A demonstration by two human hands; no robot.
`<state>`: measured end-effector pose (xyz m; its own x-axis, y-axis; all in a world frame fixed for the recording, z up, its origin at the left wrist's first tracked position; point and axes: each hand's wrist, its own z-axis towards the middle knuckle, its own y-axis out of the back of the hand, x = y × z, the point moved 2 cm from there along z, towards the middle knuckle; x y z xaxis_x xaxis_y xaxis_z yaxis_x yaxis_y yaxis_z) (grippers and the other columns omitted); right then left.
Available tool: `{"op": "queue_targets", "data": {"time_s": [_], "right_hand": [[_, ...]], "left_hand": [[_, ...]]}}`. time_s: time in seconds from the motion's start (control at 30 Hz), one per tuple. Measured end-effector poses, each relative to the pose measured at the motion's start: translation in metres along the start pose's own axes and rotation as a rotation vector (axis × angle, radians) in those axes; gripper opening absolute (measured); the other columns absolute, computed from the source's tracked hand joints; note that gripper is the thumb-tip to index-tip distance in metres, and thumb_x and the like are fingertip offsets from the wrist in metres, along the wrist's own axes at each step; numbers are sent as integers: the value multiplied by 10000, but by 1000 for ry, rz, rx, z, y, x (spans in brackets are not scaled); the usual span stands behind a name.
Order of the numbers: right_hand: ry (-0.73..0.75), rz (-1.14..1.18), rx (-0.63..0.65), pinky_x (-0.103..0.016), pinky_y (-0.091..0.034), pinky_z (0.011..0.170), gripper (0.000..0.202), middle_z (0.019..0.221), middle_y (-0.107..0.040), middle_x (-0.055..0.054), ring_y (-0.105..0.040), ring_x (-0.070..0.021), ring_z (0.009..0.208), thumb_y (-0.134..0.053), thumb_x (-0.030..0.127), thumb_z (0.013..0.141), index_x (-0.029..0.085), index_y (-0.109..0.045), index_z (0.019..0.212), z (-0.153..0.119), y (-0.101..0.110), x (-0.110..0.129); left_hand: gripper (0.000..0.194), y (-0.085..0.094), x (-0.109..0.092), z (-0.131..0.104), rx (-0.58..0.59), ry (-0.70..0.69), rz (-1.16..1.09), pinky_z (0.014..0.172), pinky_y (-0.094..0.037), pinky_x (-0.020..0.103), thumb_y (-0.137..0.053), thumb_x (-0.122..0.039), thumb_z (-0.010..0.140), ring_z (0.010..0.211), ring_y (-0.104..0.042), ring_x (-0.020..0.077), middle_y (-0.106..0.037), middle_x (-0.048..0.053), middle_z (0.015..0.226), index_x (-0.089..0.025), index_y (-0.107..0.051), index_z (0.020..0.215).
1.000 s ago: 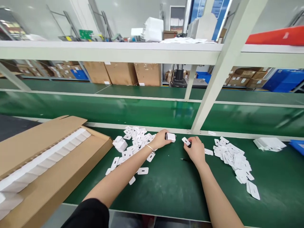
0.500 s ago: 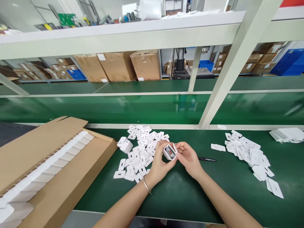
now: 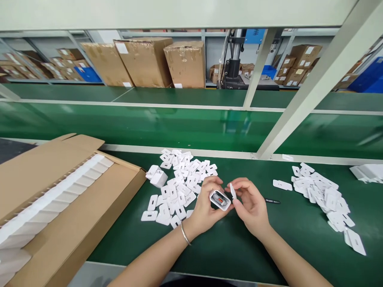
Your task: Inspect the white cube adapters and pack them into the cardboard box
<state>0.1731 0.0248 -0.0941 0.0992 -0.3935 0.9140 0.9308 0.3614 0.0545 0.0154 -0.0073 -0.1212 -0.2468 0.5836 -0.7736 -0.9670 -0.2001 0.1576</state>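
My left hand (image 3: 206, 207) is wrapped round a white charger housing (image 3: 220, 200). Its open end faces up toward me and shows a circuit board and an orange-red part inside. My right hand (image 3: 249, 205) pinches a small white cover plate (image 3: 232, 191) on edge, just right of the housing and apart from it. A heap of white cover plates (image 3: 179, 191) with slots lies left of my hands. Two white charger housings (image 3: 157, 176) stand at the heap's left edge. Partly behind my right hand lies a black pen (image 3: 273, 201).
An open cardboard box (image 3: 74, 207) with a row of white dividers fills the left side. On the right, more white plates (image 3: 326, 195) are piled, with a white stack (image 3: 368, 173) beyond. A slanted frame post (image 3: 311, 83) rises behind the green bench (image 3: 233, 255).
The white cover plate has come away from the housing's mouth, and my right hand has moved right with it. The housing now tilts more toward me. The camera view has dipped.
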Motion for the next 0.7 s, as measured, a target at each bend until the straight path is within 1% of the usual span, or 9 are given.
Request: {"op": "queue_targets", "data": {"time_s": [0.07,0.13,0.23,0.3,0.37,0.43,0.5,0.6,0.7], "right_hand": [[51,-159,-45,-402,-588,841,128,1019,-599,-68,-641,-224,931,-652,289,962,256,-621,1081,1,1,2],[85,-301,-39,-388,-570,799,145,997,-608,-61,-626,-220,895,-658,236,948,260,-633,1089,1,1,4],[123,-428,13,-387,-561,795,207,1021,-628,-58,-633,-223,904,-678,202,933,271,-647,1125,1,-1,4],[134,-469,26,-384,-560,787,213,1008,-635,-51,-640,-225,900,-692,198,923,276,-652,1117,0,-3,4],[140,-486,12,-378,-557,768,214,978,-634,-42,-641,-223,880,-693,189,916,278,-656,1107,0,-3,4],[158,-495,-1,-373,-553,757,228,963,-629,-38,-640,-221,871,-689,172,910,276,-662,1112,1,-2,4],[192,-504,-1,-372,-550,753,242,962,-621,-39,-641,-221,879,-691,158,903,271,-662,1115,1,-1,5],[225,-520,10,-373,-548,743,233,967,-605,-44,-639,-223,884,-701,155,900,264,-653,1100,1,-2,4],[233,-517,34,-378,-549,743,232,979,-601,-50,-639,-224,891,-693,156,919,267,-653,1119,0,-3,3]], "left_hand": [[399,2,1,1,-54,44,106,847,-503,382,-727,-175,868,1019,-559,230,-483,47,1076,-276,-435,1120],[410,4,1,1,-69,105,216,860,-493,387,-688,-122,846,1017,-547,237,-469,49,1069,-272,-452,1147],[520,3,1,1,-13,180,303,951,-492,438,-648,-85,804,1132,-532,275,-440,82,1167,-271,-460,1252],[585,1,1,0,43,183,303,996,-483,469,-630,-69,779,1185,-505,294,-410,96,1203,-271,-450,1298],[607,0,0,-1,101,161,266,1020,-472,496,-609,-72,777,1210,-474,306,-390,106,1211,-269,-431,1322],[552,1,-1,-2,150,158,201,1035,-457,519,-582,-114,819,1220,-445,313,-382,110,1209,-265,-422,1326],[433,3,-1,-3,176,179,123,1047,-440,532,-537,-201,898,1224,-425,315,-382,111,1212,-261,-429,1313],[279,5,0,-4,152,209,52,1053,-427,524,-423,-369,1025,1206,-426,304,-388,107,1209,-261,-449,1280],[279,6,1,-4,116,206,80,1037,-437,499,-345,-460,1077,1166,-445,286,-398,98,1170,-260,-471,1225]]}}
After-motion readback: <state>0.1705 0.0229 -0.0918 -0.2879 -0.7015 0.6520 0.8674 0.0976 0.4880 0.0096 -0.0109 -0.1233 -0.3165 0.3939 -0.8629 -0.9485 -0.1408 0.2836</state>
